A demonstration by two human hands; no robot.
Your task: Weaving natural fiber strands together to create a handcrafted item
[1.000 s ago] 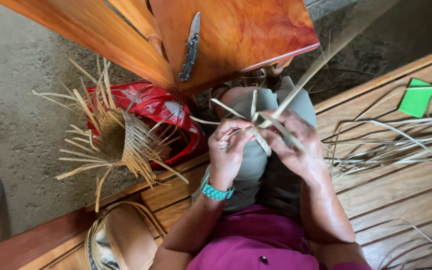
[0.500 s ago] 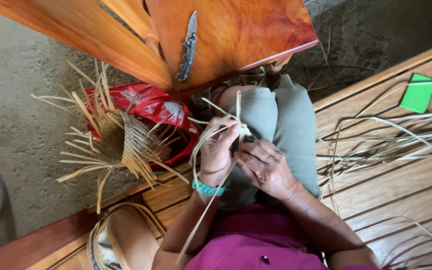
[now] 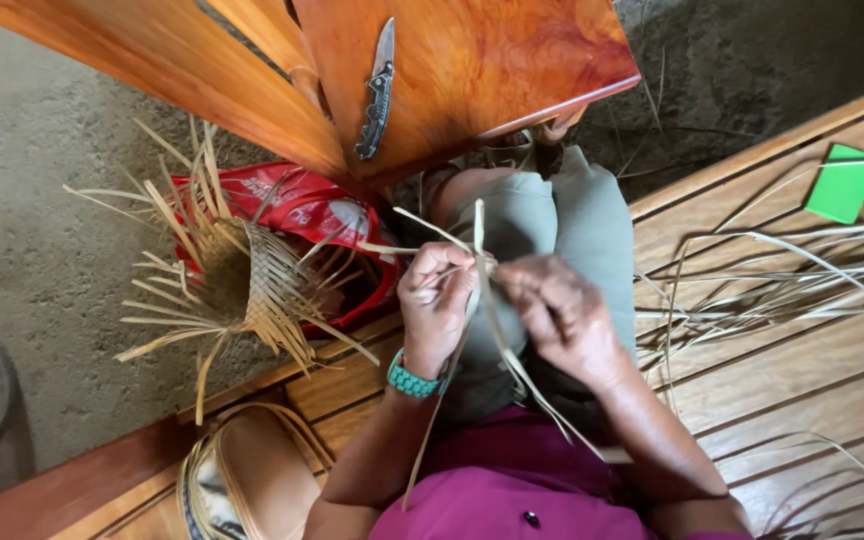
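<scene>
Now, from my remote seat:
Bench [image 3: 782, 340]: loose strips to the right of my lap.
Left hand [image 3: 436, 305]: pinching crossed strips [image 3: 480, 262] above lap.
Right hand [image 3: 559, 312]: gripping same strips.
Risk: I judge they could split if bent sharply.

light: soft daylight | glare: glossy wood sheen | shadows: faint | focus: mostly sharp

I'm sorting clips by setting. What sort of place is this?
Probably a home porch or small weaving spot, not a factory. The person sits on a wooden plank floor beside bare ground, with loose dried leaf strips alongside and a half-woven basket nearby. Both hands work strips.
</scene>
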